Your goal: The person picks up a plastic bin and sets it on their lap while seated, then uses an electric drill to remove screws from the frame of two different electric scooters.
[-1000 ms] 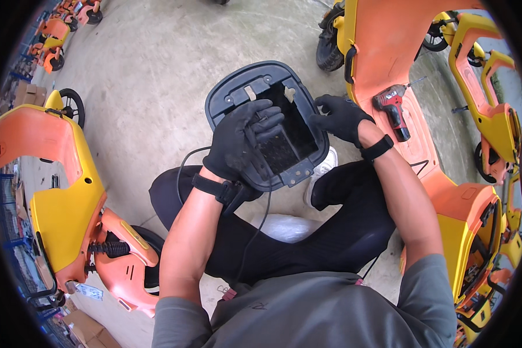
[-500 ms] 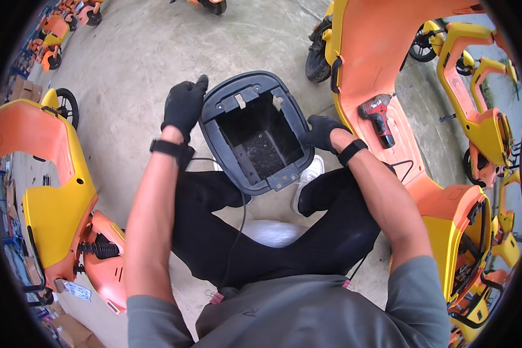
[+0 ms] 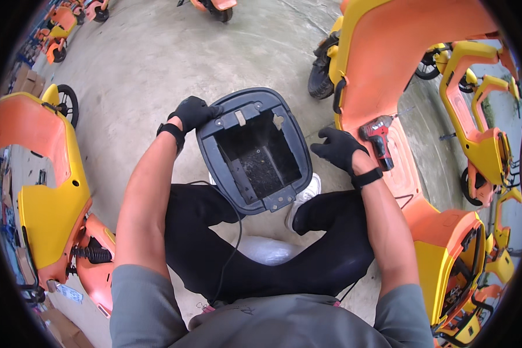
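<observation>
A black plastic box with a wide rounded rim (image 3: 219, 173) stands tilted between my knees, its open top facing me. Small metal plates and screws show along the rim, and the inside is dark and dusty. My left hand (image 3: 192, 112), in a black glove, grips the rim at its upper left corner. To the right of the box, my gloved right hand (image 3: 342, 149) is off the rim, thumb and fingers apart and holding nothing. Nearest to that hand, a red and black cordless drill (image 3: 380, 142) lies on the orange footboard (image 3: 401, 174) of a scooter.
Yellow and orange scooter bodies stand close on my left (image 3: 55, 191) and right (image 3: 354, 64). A thin black cord (image 3: 236, 232) hangs over my left leg. Clear plastic wrap (image 3: 267, 250) lies on the concrete floor (image 3: 249, 52) between my legs. Cardboard boxes (image 3: 28, 79) are at the far left.
My right hand has let go of the box's right rim and moved right. The left hand has shifted from beside the rim onto its upper left corner. The box sits lower in view.
</observation>
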{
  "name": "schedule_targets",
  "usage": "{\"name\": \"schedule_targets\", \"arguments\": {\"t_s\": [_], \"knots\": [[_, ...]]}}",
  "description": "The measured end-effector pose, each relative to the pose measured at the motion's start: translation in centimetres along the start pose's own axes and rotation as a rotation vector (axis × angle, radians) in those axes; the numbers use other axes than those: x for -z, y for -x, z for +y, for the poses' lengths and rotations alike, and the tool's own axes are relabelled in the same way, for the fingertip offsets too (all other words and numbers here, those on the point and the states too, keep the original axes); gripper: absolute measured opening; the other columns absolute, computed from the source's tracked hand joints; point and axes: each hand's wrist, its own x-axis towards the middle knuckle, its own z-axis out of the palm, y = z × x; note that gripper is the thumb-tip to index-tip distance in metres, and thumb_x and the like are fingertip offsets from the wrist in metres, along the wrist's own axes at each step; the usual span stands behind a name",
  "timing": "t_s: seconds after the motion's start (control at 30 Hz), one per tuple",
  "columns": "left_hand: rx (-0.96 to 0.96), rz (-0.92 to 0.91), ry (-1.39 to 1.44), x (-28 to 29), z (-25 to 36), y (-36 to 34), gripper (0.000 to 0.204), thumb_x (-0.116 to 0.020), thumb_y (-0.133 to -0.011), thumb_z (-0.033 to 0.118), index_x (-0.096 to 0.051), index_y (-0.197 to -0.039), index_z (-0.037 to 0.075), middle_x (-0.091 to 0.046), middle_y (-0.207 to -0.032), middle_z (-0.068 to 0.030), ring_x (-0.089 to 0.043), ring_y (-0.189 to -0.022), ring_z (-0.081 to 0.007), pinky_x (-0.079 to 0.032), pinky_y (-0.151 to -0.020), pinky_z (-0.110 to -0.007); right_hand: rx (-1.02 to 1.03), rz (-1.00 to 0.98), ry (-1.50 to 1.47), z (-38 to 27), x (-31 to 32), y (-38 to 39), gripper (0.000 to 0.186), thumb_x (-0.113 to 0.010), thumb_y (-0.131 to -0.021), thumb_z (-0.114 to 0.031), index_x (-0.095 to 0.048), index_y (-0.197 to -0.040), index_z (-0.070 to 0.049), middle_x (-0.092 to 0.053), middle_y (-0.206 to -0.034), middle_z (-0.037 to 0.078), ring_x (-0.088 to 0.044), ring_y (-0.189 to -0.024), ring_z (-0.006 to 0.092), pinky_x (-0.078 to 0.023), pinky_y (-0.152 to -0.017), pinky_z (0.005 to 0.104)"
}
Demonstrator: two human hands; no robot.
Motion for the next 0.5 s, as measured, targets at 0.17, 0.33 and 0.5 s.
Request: {"name": "schedule_targets", "arguments": {"t_s": [0.17, 0.33, 0.5], "knots": [[-0.093, 0.111, -0.04, 0.1, -3.2, -1.7, 0.062, -0.069, -0.081, 0.059, -0.07, -0.072, -0.002, -0.066, -0.067, -0.0182, -0.061, -0.065, -0.0275, -0.047, -0.063, -0.042, -0.015, 0.028, -0.113, 1.0, 1.9, -0.2, 0.065, -0.071, -0.082, -0.046, -0.062, -0.127, 0.001, -0.072, -0.106, 0.021, -0.07, -0.1, 0.0297, -0.054, -0.087, 0.0368], [0.042, 0.352, -0.159, 4.0, -13.1, -3.4, 0.069, -0.058, -0.085, 0.066, -0.072, -0.075, 0.0, -0.068, -0.07, -0.02, -0.066, -0.069, -0.033, -0.048, -0.066, -0.044, -0.036, 0.057, -0.582, 3.4, 3.5, -0.6, 0.043, -0.074, -0.089, -0.03, -0.064, -0.116, 0.002, -0.063, -0.079, 0.002, -0.061, -0.067, 0.0102, -0.048, -0.06, 0.0249], [0.493, 0.602, 0.46, 7.6, -27.7, 0.6, 0.07, -0.072, -0.085, 0.055, -0.069, -0.111, -0.011, -0.072, -0.1, -0.0124, -0.061, -0.089, -0.0171, -0.047, -0.077, -0.034, -0.045, 0.079, -0.915, 7.5, 7.5, -0.5, 0.029, -0.065, -0.095, -0.01, -0.061, -0.122, -0.003, -0.068, -0.097, 0.005, -0.067, -0.082, 0.0153, -0.057, -0.072, 0.0297]]}}
